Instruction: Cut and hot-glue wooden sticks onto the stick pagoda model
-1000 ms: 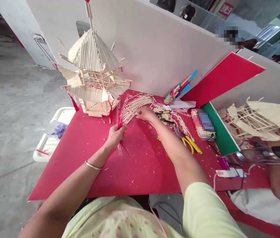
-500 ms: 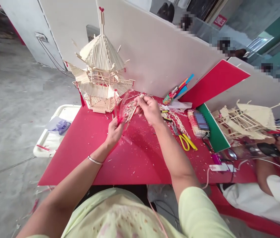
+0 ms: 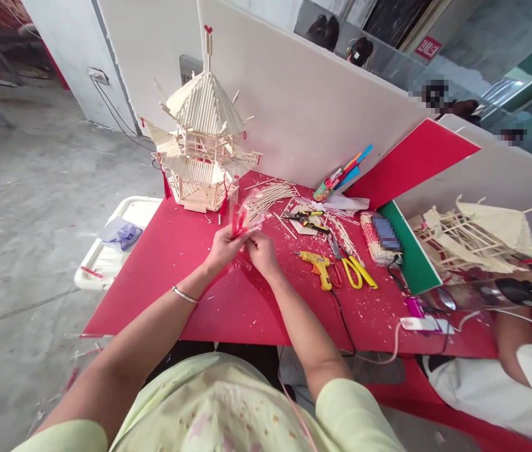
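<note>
My left hand (image 3: pixel 224 246) is closed around a clear plastic bag (image 3: pixel 239 213) with red cord-like pieces, perhaps tassels, inside. My right hand (image 3: pixel 262 252) meets it, fingers pinched at the bag's right side; whether a stick is also in them is hidden. Behind the hands stands a pagoda model (image 3: pixel 204 144) built of thin wooden sticks, with red tassels hanging from its corners. A pile of loose sticks (image 3: pixel 270 199) lies just beyond the bag. To the right rest a yellow glue gun (image 3: pixel 317 268) and yellow-handled cutters (image 3: pixel 353 271).
Black-and-yellow pliers (image 3: pixel 308 220), a pen holder (image 3: pixel 325 189) and a phone on a packet (image 3: pixel 385 233) are on the red table (image 3: pixel 153 282). A green divider (image 3: pixel 414 257) separates a second stick model (image 3: pixel 477 232), where another person's arms reach in. A white stool (image 3: pixel 88 263) stands left.
My right hand has come down and left from above the stick pile to join my left hand at the bag. The glue gun, hidden before by my right forearm, now shows.
</note>
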`<action>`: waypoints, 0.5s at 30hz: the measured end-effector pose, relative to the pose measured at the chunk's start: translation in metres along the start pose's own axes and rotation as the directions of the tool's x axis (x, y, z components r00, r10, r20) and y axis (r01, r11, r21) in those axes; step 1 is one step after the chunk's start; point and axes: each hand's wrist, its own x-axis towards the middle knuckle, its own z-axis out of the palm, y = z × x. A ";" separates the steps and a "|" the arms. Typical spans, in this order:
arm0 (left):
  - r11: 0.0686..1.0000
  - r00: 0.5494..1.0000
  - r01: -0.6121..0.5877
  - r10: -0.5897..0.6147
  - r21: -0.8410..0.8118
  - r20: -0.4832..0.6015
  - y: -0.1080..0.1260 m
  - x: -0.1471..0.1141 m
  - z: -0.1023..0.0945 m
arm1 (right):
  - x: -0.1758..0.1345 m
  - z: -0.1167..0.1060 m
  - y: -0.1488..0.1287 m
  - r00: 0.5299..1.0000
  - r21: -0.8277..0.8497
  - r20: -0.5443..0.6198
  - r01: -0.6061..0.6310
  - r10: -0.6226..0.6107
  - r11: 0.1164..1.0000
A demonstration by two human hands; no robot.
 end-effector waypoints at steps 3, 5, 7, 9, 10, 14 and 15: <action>0.995 0.996 -0.084 0.084 0.044 0.005 0.002 0.004 -0.004 | -0.005 -0.015 -0.005 0.999 -0.005 0.004 0.047 -0.047 0.999; 0.996 0.997 -0.069 0.067 0.054 0.034 0.012 0.002 -0.007 | -0.011 -0.033 -0.011 0.995 0.043 -0.072 0.072 -0.069 0.997; 0.996 0.991 -0.020 0.008 0.091 0.136 0.025 -0.005 -0.006 | -0.017 -0.050 -0.017 0.985 0.151 -0.168 0.074 -0.048 0.986; 0.989 0.956 0.036 -0.076 0.145 0.282 0.037 -0.014 0.000 | -0.022 -0.060 -0.022 0.986 0.294 -0.168 0.060 -0.010 0.954; 0.984 0.934 0.057 -0.112 0.167 0.339 0.042 -0.019 0.005 | -0.022 -0.062 -0.024 0.991 0.370 -0.136 0.045 0.006 0.928; 0.967 0.893 0.099 -0.191 0.234 0.407 0.057 -0.033 0.020 | -0.016 -0.066 -0.031 0.992 0.648 -0.062 -0.042 0.108 0.761; 0.957 0.891 0.107 -0.212 0.268 0.402 0.061 -0.038 0.017 | -0.011 -0.069 -0.033 0.988 0.690 -0.070 -0.049 0.134 0.722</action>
